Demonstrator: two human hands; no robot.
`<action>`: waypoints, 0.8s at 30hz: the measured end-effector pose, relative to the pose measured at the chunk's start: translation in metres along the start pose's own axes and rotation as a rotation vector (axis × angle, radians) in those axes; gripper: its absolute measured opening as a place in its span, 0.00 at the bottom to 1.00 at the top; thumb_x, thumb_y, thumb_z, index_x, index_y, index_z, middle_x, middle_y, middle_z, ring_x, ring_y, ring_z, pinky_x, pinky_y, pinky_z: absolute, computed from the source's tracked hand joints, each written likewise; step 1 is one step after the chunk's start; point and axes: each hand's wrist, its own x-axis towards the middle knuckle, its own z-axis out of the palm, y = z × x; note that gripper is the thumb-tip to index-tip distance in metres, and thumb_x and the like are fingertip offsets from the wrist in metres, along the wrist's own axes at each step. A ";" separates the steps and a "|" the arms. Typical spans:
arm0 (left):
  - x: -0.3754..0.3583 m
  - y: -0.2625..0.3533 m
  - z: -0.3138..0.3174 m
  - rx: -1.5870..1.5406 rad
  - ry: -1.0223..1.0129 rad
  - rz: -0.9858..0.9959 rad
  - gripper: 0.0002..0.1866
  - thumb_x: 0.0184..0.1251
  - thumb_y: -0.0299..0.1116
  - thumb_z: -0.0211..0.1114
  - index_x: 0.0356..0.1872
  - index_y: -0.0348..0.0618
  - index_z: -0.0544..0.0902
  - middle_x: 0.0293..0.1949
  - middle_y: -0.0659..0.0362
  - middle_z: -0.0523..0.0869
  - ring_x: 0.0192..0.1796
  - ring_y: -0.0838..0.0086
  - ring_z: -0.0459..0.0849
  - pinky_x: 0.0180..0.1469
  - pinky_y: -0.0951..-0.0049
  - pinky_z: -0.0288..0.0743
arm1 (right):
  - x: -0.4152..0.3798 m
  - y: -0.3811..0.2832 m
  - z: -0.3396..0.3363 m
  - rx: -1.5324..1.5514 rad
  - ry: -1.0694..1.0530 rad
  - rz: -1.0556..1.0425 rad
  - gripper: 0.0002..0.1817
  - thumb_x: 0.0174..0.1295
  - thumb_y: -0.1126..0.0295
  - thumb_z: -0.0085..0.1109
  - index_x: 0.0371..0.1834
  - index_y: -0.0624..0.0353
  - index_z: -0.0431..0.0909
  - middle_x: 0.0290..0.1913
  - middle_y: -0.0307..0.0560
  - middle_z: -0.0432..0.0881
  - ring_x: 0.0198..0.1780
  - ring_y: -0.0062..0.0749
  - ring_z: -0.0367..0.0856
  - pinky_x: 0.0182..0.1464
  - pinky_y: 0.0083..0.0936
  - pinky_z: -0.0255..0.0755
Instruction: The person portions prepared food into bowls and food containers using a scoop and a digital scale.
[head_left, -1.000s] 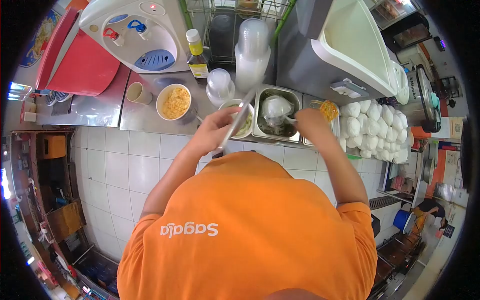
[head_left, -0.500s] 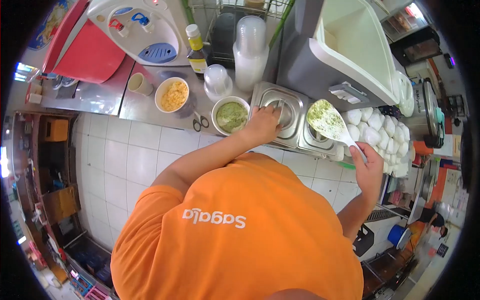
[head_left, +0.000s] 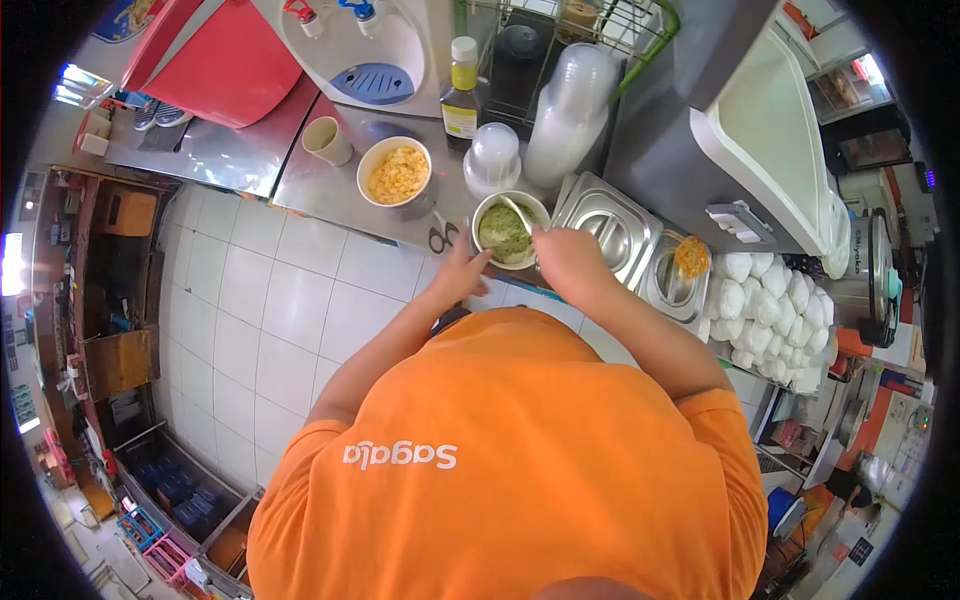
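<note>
Okay, we've got the green-filled bowl (head_left: 475, 228) between our hands, near the counter edge. Right hand (head_left: 567, 262) sits at the bowl's right rim, fingers closed on a white utensil (head_left: 516, 211) that reaches over the green contents. Left hand (head_left: 462, 272) is at the bowl's near-left side, fingers loosely bent; we can't tell if it touches the wall or holds anything. Scissors (head_left: 442, 237) lie just beyond the left hand, left of the bowl. Yellow-food tub (head_left: 361, 178) stands farther left. Short clear-cup stack (head_left: 495, 155) is right behind the bowl, taller cup stack (head_left: 570, 115) behind and right. We see the lidded steel pan (head_left: 598, 212) beyond the right hand.
</note>
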 end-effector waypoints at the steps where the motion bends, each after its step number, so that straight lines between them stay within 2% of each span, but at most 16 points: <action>1: 0.003 0.007 0.005 -0.247 -0.162 -0.145 0.22 0.68 0.33 0.46 0.61 0.40 0.55 0.34 0.47 0.83 0.28 0.64 0.84 0.29 0.70 0.80 | -0.001 -0.004 0.003 0.022 -0.064 -0.009 0.08 0.57 0.74 0.49 0.36 0.65 0.75 0.23 0.56 0.79 0.28 0.49 0.81 0.30 0.40 0.73; 2: 0.008 0.002 0.005 -0.253 -0.164 -0.149 0.22 0.68 0.33 0.46 0.61 0.40 0.55 0.34 0.47 0.83 0.28 0.64 0.84 0.29 0.70 0.80 | -0.003 -0.009 0.005 0.046 -0.130 -0.016 0.09 0.59 0.73 0.48 0.39 0.65 0.75 0.23 0.56 0.78 0.28 0.50 0.80 0.31 0.40 0.73; 4: 0.018 -0.005 0.007 -0.342 -0.222 -0.165 0.23 0.66 0.27 0.40 0.63 0.45 0.52 0.36 0.45 0.80 0.27 0.62 0.84 0.30 0.65 0.84 | -0.008 -0.021 -0.008 0.033 -0.180 -0.003 0.09 0.59 0.74 0.47 0.38 0.65 0.76 0.23 0.56 0.78 0.28 0.49 0.80 0.31 0.40 0.73; 7: 0.012 -0.004 0.007 -0.397 -0.240 -0.167 0.23 0.65 0.26 0.37 0.62 0.45 0.52 0.37 0.43 0.80 0.27 0.62 0.85 0.30 0.64 0.84 | -0.006 -0.026 0.007 0.031 -0.211 0.010 0.09 0.59 0.72 0.48 0.36 0.65 0.77 0.24 0.56 0.79 0.28 0.49 0.80 0.30 0.41 0.73; 9: 0.016 -0.005 0.001 -0.380 -0.247 -0.165 0.23 0.65 0.25 0.38 0.62 0.45 0.52 0.36 0.43 0.80 0.27 0.62 0.85 0.30 0.64 0.84 | -0.001 -0.027 0.016 0.043 -0.200 0.011 0.10 0.59 0.71 0.48 0.35 0.64 0.78 0.24 0.56 0.79 0.28 0.49 0.80 0.30 0.41 0.73; 11: 0.021 -0.007 -0.009 -0.362 -0.255 -0.165 0.23 0.64 0.25 0.38 0.62 0.45 0.51 0.35 0.44 0.81 0.27 0.62 0.85 0.31 0.64 0.84 | 0.015 -0.022 0.015 0.116 -0.159 0.114 0.09 0.57 0.69 0.52 0.30 0.64 0.78 0.25 0.57 0.80 0.30 0.50 0.81 0.32 0.43 0.74; 12: 0.026 -0.005 -0.020 -0.306 -0.324 -0.182 0.23 0.65 0.27 0.39 0.62 0.44 0.52 0.36 0.43 0.80 0.29 0.62 0.85 0.32 0.66 0.83 | 0.019 -0.014 0.012 0.132 -0.149 0.147 0.11 0.58 0.64 0.52 0.30 0.61 0.79 0.26 0.57 0.80 0.32 0.51 0.80 0.34 0.43 0.73; 15: 0.013 0.024 -0.046 -0.185 -0.427 -0.199 0.23 0.66 0.31 0.42 0.62 0.42 0.54 0.35 0.45 0.81 0.31 0.63 0.85 0.33 0.67 0.83 | 0.011 -0.027 -0.042 0.123 -0.132 0.214 0.12 0.59 0.62 0.53 0.32 0.60 0.79 0.28 0.55 0.80 0.34 0.50 0.80 0.36 0.42 0.72; 17: 0.005 0.032 -0.058 -0.131 -0.441 -0.211 0.21 0.64 0.30 0.43 0.58 0.40 0.63 0.32 0.48 0.82 0.29 0.66 0.84 0.28 0.70 0.82 | -0.001 -0.041 -0.078 0.169 -0.142 0.250 0.12 0.59 0.61 0.53 0.34 0.58 0.80 0.28 0.54 0.80 0.35 0.49 0.79 0.37 0.41 0.72; 18: 0.006 0.032 -0.068 -0.129 -0.442 -0.213 0.21 0.64 0.30 0.43 0.58 0.40 0.63 0.32 0.48 0.82 0.29 0.66 0.84 0.28 0.70 0.82 | -0.005 -0.047 -0.086 0.214 -0.148 0.282 0.12 0.59 0.60 0.53 0.36 0.55 0.80 0.29 0.53 0.81 0.36 0.48 0.79 0.38 0.40 0.71; 20: 0.012 0.032 -0.094 0.136 -0.468 -0.139 0.17 0.61 0.31 0.46 0.49 0.38 0.74 0.32 0.50 0.82 0.24 0.69 0.82 0.23 0.71 0.76 | -0.009 -0.060 -0.085 0.266 -0.162 0.258 0.12 0.59 0.60 0.53 0.38 0.53 0.80 0.30 0.52 0.81 0.35 0.48 0.79 0.37 0.40 0.72; 21: 0.013 0.035 -0.108 0.141 -0.470 -0.144 0.17 0.61 0.31 0.46 0.49 0.38 0.74 0.32 0.50 0.82 0.24 0.69 0.82 0.23 0.71 0.76 | -0.010 -0.067 -0.082 0.313 -0.174 0.229 0.12 0.59 0.60 0.53 0.40 0.51 0.80 0.30 0.50 0.81 0.35 0.48 0.79 0.37 0.39 0.72; 23: 0.016 0.044 -0.135 0.512 -0.355 0.039 0.15 0.60 0.32 0.48 0.40 0.36 0.79 0.33 0.52 0.82 0.28 0.70 0.81 0.29 0.69 0.73 | -0.007 -0.080 -0.074 0.316 -0.178 0.204 0.13 0.60 0.59 0.53 0.43 0.50 0.80 0.31 0.49 0.81 0.35 0.48 0.79 0.37 0.38 0.72; 24: 0.017 0.047 -0.143 0.511 -0.347 0.033 0.15 0.60 0.32 0.48 0.40 0.36 0.79 0.33 0.52 0.82 0.28 0.70 0.81 0.29 0.69 0.73 | -0.005 -0.084 -0.072 0.339 -0.201 0.182 0.13 0.59 0.59 0.53 0.44 0.49 0.80 0.31 0.49 0.81 0.35 0.48 0.79 0.37 0.38 0.72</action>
